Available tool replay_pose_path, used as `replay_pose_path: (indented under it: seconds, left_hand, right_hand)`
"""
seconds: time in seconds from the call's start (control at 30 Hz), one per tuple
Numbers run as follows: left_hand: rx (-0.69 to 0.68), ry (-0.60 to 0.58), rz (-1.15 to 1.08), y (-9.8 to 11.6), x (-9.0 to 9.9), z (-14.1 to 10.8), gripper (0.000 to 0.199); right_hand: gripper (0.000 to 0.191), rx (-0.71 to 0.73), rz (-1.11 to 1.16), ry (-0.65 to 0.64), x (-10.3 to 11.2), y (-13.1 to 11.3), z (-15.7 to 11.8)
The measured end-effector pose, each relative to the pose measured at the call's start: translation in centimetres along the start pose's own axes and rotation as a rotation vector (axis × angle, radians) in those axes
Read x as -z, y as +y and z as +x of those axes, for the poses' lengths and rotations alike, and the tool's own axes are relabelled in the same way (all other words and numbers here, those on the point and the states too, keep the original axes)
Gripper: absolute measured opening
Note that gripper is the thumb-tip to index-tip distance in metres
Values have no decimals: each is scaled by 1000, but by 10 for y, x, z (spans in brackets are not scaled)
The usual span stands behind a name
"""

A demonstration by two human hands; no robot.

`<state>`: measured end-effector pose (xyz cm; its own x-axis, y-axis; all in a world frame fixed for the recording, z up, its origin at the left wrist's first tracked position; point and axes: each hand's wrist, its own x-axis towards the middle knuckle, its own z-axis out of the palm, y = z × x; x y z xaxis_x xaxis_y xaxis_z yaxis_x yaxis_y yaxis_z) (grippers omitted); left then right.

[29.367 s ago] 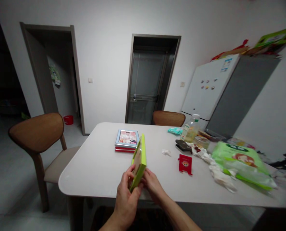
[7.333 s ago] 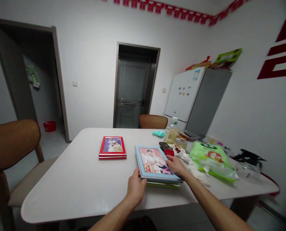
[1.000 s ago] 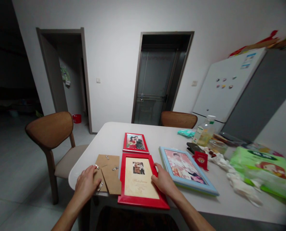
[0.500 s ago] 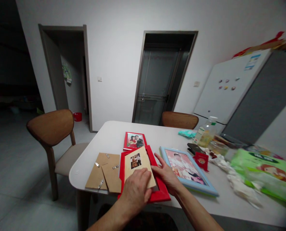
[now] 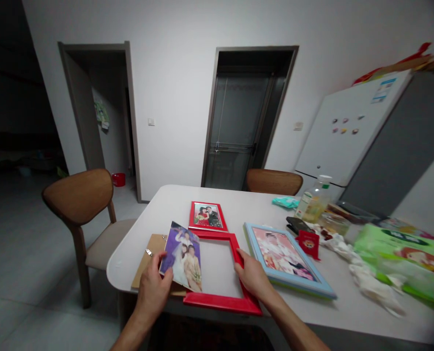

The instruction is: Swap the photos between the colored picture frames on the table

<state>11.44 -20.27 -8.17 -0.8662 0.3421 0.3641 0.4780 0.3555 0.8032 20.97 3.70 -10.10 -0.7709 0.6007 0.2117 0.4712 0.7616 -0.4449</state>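
Observation:
My left hand (image 5: 154,282) grips the left edge of a photo (image 5: 183,257) with a purple background, tilted over the left side of an empty red frame (image 5: 222,303). My right hand (image 5: 251,274) holds that frame's right side, fingers wrapped on its edge. Through the frame's opening the white tabletop shows. Brown backing boards (image 5: 144,268) with metal clips lie partly under the photo and my left hand. Behind the empty frame lies a smaller red frame (image 5: 207,216) with a couple's picture. To the right rests a light blue frame (image 5: 288,256) with a pink picture.
On the table's right are a red booklet (image 5: 308,244), a dark phone-like object (image 5: 296,225), a bottle (image 5: 312,199), crumpled white tissue (image 5: 374,282) and a green package (image 5: 407,258). Wooden chairs stand at the left (image 5: 80,195) and the far side (image 5: 274,182).
My left hand has moved left with the picture sheet, whose purple photo side now shows instead of the cream side with a small picture. The red frame's opening is uncovered.

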Motion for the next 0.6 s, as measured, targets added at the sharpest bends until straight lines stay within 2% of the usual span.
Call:
replay_pose_path:
  seconds: [0.13,0.33,0.5,0.6]
  left_hand:
    - [-17,-103,145,-14,-3,-8,30]
    - [-145,-139,450,-18,-7,-9,35]
    - [-176,-138,496,-21,-1,-7,37]
    - [-180,-125,479,-22,0,-4,38]
  right_hand:
    - [44,44,-98,-24,-5,1,-2]
    - [36,68,-186,-36,-8,0,-4]
    - [35,82,-189,-40,-9,2,-4]
    - [36,111,-159,22,-9,1,-7]
